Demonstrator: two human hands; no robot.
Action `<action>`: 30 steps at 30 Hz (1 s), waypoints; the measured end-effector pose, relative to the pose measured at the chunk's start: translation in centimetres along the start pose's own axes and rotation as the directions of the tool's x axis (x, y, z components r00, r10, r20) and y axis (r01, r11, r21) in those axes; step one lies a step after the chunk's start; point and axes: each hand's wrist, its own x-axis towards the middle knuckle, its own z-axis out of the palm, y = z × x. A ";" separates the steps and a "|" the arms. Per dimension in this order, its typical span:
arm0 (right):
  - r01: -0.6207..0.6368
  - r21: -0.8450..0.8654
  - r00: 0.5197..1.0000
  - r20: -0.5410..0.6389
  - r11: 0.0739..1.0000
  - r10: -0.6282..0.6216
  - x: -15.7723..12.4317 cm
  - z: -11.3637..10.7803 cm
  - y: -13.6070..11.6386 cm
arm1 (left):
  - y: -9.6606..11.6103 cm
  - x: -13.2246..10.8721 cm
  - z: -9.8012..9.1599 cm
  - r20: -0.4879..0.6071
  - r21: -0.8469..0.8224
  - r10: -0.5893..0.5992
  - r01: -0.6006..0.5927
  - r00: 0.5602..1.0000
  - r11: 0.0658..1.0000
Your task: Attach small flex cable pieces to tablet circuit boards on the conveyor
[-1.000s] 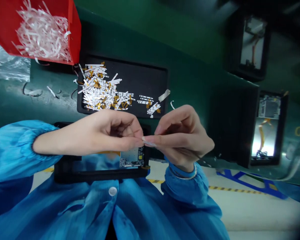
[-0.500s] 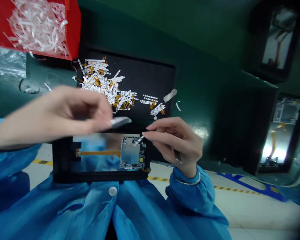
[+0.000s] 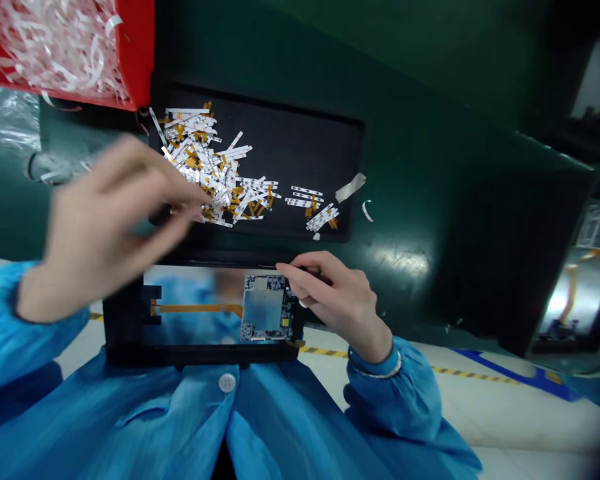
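A black-framed device panel [image 3: 125, 333] lies in front of me, with a circuit board [image 3: 263, 310] at its right end and an orange flat cable [image 3: 195, 308] running left from it. At the board's upper right corner is my right hand [image 3: 335, 293], thumb and finger pinched at the frame's edge; what sits between the tips is hidden. Blurred, my left hand [image 3: 115, 220] has its thumb and finger nearly together over the lower left of a pile of white and orange flex strips [image 3: 205, 160]. I cannot make out what it holds.
The strips lie in a black tray [image 3: 300, 133], with several set apart on its right side. A red bin [image 3: 135, 60] of white paper shreds [image 3: 65, 47] stands at upper left. A beige scrap [image 3: 350, 188] lies at the tray's edge. Another device panel [image 3: 575, 280] is at far right.
My left hand has moved up to the strip pile, and the white peel it held is no longer seen. My right hand has come down onto the panel's edge; its small white strip is out of sight.
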 end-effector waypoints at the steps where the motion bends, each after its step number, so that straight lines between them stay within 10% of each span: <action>1: -0.001 -0.008 1.000 0.015 1.000 0.001 0.0 0.0 -0.1 | 0.6 0.0 1.0 0.032 -0.026 0.102 -0.101 0.994 0.995; 5: 0.031 -0.089 0.999 0.029 0.996 -0.029 0.6 -0.4 -0.6 | 1.6 -0.2 4.2 0.160 -0.066 0.359 -0.353 0.919 0.933; 15: -0.146 -0.214 0.942 0.267 0.966 0.201 1.2 -2.6 -1.6 | 2.8 -0.5 5.1 0.171 0.130 0.361 -0.384 0.917 0.914; 24: -0.248 0.408 0.968 0.066 0.879 0.243 0.8 -4.1 -0.1 | 3.0 0.5 5.1 0.185 0.017 0.344 -0.353 0.921 0.936; 30: -0.366 0.698 0.814 -0.082 0.616 0.575 0.8 -3.0 0.1 | 3.2 0.5 6.1 0.197 0.098 0.393 -0.417 0.898 0.904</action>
